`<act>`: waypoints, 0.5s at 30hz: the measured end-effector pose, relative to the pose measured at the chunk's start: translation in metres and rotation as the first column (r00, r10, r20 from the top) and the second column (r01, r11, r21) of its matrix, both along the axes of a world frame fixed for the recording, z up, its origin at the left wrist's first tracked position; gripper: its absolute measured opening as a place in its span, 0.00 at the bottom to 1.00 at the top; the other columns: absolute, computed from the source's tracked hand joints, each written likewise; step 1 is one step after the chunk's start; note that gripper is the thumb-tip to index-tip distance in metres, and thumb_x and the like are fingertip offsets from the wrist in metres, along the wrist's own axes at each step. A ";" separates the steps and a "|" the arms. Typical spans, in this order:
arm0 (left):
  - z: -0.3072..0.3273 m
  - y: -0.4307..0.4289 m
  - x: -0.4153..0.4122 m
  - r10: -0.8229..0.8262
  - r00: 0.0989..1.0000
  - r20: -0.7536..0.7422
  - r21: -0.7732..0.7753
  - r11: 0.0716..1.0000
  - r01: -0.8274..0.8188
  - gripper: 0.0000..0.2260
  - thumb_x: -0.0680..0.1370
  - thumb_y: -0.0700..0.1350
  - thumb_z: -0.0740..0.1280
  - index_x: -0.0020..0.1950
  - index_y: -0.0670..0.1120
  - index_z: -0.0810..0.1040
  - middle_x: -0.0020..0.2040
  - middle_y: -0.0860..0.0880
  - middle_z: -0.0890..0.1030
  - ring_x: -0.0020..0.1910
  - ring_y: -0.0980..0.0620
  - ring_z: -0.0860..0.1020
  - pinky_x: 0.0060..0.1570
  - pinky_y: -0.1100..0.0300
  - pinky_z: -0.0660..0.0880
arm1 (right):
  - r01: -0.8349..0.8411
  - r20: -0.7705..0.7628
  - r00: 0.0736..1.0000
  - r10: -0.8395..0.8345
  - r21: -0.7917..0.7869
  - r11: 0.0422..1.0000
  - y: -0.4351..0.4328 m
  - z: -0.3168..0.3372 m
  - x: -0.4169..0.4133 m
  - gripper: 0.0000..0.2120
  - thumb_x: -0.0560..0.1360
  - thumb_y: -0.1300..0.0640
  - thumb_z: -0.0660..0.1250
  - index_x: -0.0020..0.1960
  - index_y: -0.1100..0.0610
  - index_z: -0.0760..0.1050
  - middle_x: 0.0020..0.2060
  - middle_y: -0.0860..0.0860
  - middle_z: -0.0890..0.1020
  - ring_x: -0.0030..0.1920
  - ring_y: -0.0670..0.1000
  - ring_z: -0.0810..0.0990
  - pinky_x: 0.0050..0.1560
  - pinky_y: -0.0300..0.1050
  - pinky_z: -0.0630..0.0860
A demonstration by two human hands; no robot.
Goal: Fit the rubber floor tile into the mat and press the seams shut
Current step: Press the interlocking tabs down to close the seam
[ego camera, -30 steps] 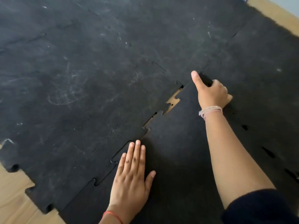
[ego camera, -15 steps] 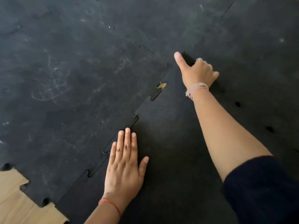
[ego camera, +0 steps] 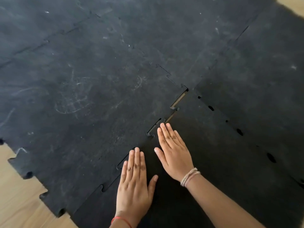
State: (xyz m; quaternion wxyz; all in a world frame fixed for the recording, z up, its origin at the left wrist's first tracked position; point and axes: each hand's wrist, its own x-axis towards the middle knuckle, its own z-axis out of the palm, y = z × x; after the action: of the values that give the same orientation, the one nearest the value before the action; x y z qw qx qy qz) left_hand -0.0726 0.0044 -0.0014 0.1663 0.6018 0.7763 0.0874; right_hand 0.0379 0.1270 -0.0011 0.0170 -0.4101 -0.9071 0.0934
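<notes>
Nearest the camera, on the near edge of the dark, finely textured rubber floor tile [ego camera: 205, 170], the left hand [ego camera: 134, 185] with a red thread at the wrist is laid flat, fingers extended and closed together, nothing gripped. Its fingertips [ego camera: 136, 151] are set just beside the toothed seam [ego camera: 125, 159]. Just beyond it, the right hand [ego camera: 174, 151], banded with pale cord at the wrist, is likewise spread flat and empty on the tile, its fingertips reaching the joint near an unseated tab.

Trouble is judged most likely from uneven pressing. If weight is put down at the hands only, the teeth farther up could be levered out rather than seated, since slits of pale wooden floor [ego camera: 178, 100] are seen through the joint beyond the right hand. A sideways shove from the palms might slide the whole tile away from the scuffed, chalk-marked black rubber mat [ego camera: 82, 96] and widen those slits. Fingertips resting at the joint could be pinched when a tab drops home.

The tile is seen lying in the mat's lower right, darker and cleaner than its neighbours. Along its far right edge a row of small dark holes [ego camera: 239, 131] is left where tabs appear not fully closed. At the far corner [ego camera: 187, 89], where the seams meet, the fit looks loosest.
</notes>
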 end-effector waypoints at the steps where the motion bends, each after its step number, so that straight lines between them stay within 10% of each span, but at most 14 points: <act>1: -0.001 0.001 0.000 0.002 1.000 0.002 0.000 1.000 -0.002 0.30 0.78 0.57 0.45 0.71 0.36 0.57 0.73 0.39 0.57 0.72 0.46 0.50 0.70 0.54 0.46 | -0.006 0.001 1.000 0.006 0.013 1.000 0.002 -0.002 0.000 0.25 0.79 0.49 0.49 0.72 0.61 0.55 0.72 0.56 0.60 0.73 0.54 0.55 0.70 0.55 0.56; 9: 0.001 0.005 0.000 -0.009 1.000 -0.023 -0.060 0.998 0.008 0.30 0.78 0.57 0.43 0.71 0.36 0.56 0.72 0.38 0.57 0.73 0.43 0.51 0.69 0.53 0.46 | -0.063 -0.076 0.995 0.057 -0.083 0.995 0.028 0.009 -0.010 0.19 0.78 0.56 0.57 0.66 0.61 0.69 0.66 0.56 0.72 0.70 0.53 0.65 0.69 0.51 0.62; 15: 0.015 0.005 -0.007 -0.115 0.992 -0.052 -0.084 0.990 0.110 0.30 0.78 0.57 0.44 0.69 0.36 0.60 0.71 0.38 0.60 0.70 0.41 0.59 0.67 0.53 0.46 | -0.125 0.262 0.951 0.163 -0.156 0.980 0.007 0.018 0.006 0.34 0.77 0.37 0.42 0.73 0.57 0.36 0.74 0.55 0.39 0.73 0.52 0.36 0.71 0.48 0.38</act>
State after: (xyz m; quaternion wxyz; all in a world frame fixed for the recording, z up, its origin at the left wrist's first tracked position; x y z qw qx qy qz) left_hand -0.0800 0.0094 0.0134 0.1731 0.6395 0.7484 0.0294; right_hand 0.0434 0.1344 0.0165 -0.1433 -0.3521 -0.9196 0.0992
